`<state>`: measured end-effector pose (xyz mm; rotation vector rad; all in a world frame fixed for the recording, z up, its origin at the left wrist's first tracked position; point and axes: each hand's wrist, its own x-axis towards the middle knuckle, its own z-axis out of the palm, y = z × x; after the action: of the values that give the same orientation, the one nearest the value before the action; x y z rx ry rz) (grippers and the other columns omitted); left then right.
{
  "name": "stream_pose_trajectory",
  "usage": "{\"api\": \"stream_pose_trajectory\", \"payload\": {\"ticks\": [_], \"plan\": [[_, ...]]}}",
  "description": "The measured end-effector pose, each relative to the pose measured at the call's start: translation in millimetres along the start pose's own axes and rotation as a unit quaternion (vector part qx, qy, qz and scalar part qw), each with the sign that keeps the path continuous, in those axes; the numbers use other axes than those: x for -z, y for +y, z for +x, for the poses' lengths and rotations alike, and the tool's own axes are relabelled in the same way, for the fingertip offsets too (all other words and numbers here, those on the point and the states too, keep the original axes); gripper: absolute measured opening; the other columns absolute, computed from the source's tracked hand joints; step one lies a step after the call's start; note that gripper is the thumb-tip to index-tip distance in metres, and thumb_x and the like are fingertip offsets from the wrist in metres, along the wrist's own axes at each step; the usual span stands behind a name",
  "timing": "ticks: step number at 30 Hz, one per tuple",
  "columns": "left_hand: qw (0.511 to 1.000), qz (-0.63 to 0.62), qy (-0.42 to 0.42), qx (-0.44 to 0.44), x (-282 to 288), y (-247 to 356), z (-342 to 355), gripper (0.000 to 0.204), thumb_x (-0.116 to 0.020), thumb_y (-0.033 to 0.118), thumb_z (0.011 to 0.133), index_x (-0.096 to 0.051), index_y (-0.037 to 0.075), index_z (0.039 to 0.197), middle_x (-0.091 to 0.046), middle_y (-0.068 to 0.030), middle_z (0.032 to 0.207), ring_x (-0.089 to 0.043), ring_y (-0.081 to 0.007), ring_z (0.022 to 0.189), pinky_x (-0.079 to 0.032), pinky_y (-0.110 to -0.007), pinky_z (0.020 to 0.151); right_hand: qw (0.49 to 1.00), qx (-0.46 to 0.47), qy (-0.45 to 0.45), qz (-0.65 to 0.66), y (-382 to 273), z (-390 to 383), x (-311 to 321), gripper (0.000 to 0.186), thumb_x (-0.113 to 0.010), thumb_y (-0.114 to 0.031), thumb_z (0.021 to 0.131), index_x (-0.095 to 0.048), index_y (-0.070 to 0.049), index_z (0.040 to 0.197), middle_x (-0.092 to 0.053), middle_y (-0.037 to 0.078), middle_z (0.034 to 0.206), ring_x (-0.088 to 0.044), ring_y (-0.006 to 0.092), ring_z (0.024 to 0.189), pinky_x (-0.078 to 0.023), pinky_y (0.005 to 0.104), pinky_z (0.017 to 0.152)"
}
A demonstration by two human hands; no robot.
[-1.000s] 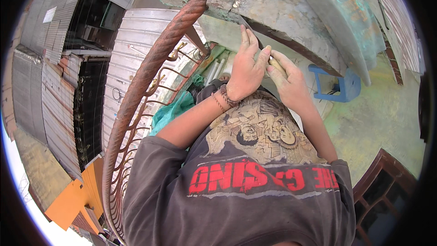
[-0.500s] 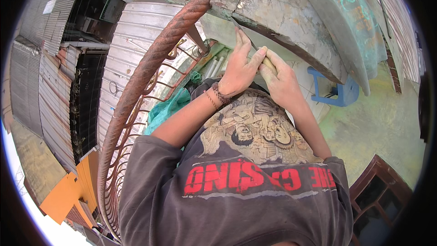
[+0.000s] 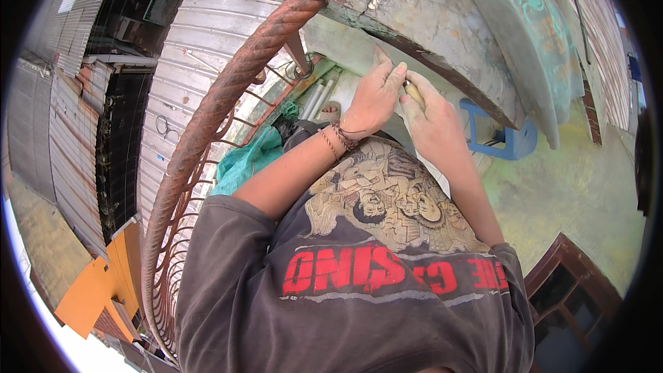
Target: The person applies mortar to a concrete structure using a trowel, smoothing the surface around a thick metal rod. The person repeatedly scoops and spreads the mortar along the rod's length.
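My right hand [image 3: 433,126] is wrapped round the pale handle [image 3: 414,94] of a long flat-bladed tool. Close against it, my left hand [image 3: 374,100] has its fingers pressed together on the blade [image 3: 378,51], its thumb near the handle. The blade angles up toward the underside of a cracked concrete slab [image 3: 442,31]; whether its tip touches cannot be made out. The body, in a dark printed T-shirt [image 3: 359,318], lies beneath my arms, with a cord bracelet on the left wrist.
A rusty twisted rail [image 3: 255,62] with curved bars runs along the left, above corrugated sheets [image 3: 183,41], a teal sack [image 3: 245,162] and pipes [image 3: 318,100]. At right are a blue plastic stool [image 3: 518,141], a weathered panel [image 3: 525,55] and a dark-framed window [image 3: 566,259].
Both hands moved slightly left, then back right along with the tool. My left fingers, stretched along the blade earlier, now look more bent. The surroundings have shifted slightly in view.
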<state>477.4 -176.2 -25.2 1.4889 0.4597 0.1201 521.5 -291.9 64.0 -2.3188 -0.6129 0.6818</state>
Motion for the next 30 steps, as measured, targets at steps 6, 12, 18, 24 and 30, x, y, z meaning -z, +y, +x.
{"api": "stream_pose_trajectory", "payload": {"ticks": [6, 12, 18, 24, 30], "plan": [[0.998, 0.012, 0.04, -0.05, -3, -3, -4, 0.036, -0.048, 0.028, 0.101, -0.052, -0.005, 0.087, -0.053, -0.0188, 0.076, -0.049, -0.0237, 0.07, -0.044, -0.038, 0.068, 0.999, 0.024, -0.008, -0.023, -3, -8, -4, 0.041, -0.048, -0.014, 0.095, -0.046, 0.003, 0.133, -0.064, 0.03, 0.102, -0.061, 0.0457, 0.099, -0.047, 0.0498, 0.083], [0.998, -0.058, 0.003, -0.011, 1, 11, -9, 0.037, -0.048, 0.025, 0.102, -0.05, -0.012, 0.103, -0.057, -0.0256, 0.092, -0.055, -0.0287, 0.084, -0.046, -0.039, 0.082, 0.999, 0.008, -0.022, -0.041, -14, -6, 3, 0.04, -0.048, -0.014, 0.096, -0.046, 0.001, 0.133, -0.063, 0.029, 0.106, -0.06, 0.0468, 0.1, -0.047, 0.0507, 0.084], [0.994, -0.042, -0.085, 0.055, 4, 21, -5, 0.042, -0.048, 0.026, 0.102, -0.045, -0.016, 0.108, -0.054, -0.0341, 0.11, -0.054, -0.0321, 0.1, -0.043, -0.038, 0.093, 0.998, -0.028, -0.038, -0.028, -14, -8, 20, 0.039, -0.048, -0.016, 0.096, -0.047, -0.001, 0.132, -0.062, 0.03, 0.107, -0.06, 0.047, 0.1, -0.047, 0.0495, 0.084], [0.997, 0.011, -0.043, -0.062, -5, 12, -5, 0.032, -0.049, 0.028, 0.103, -0.053, -0.004, 0.096, -0.049, -0.0032, 0.079, -0.044, -0.009, 0.079, -0.042, -0.028, 0.071, 0.999, -0.008, -0.03, -0.036, -8, -11, 23, 0.042, -0.051, -0.017, 0.094, -0.049, 0.0, 0.133, -0.063, 0.028, 0.107, -0.062, 0.0415, 0.1, -0.046, 0.0409, 0.086], [0.995, -0.053, 0.004, -0.08, -12, -1, -7, 0.032, -0.051, 0.028, 0.102, -0.052, -0.005, 0.104, -0.053, -0.0021, 0.087, -0.044, -0.0068, 0.084, -0.043, -0.027, 0.074, 0.999, 0.01, -0.038, -0.011, -19, -18, 20, 0.043, -0.046, -0.013, 0.096, -0.041, 0.001, 0.136, -0.062, 0.031, 0.104, -0.059, 0.0488, 0.098, -0.044, 0.0509, 0.082]]}}
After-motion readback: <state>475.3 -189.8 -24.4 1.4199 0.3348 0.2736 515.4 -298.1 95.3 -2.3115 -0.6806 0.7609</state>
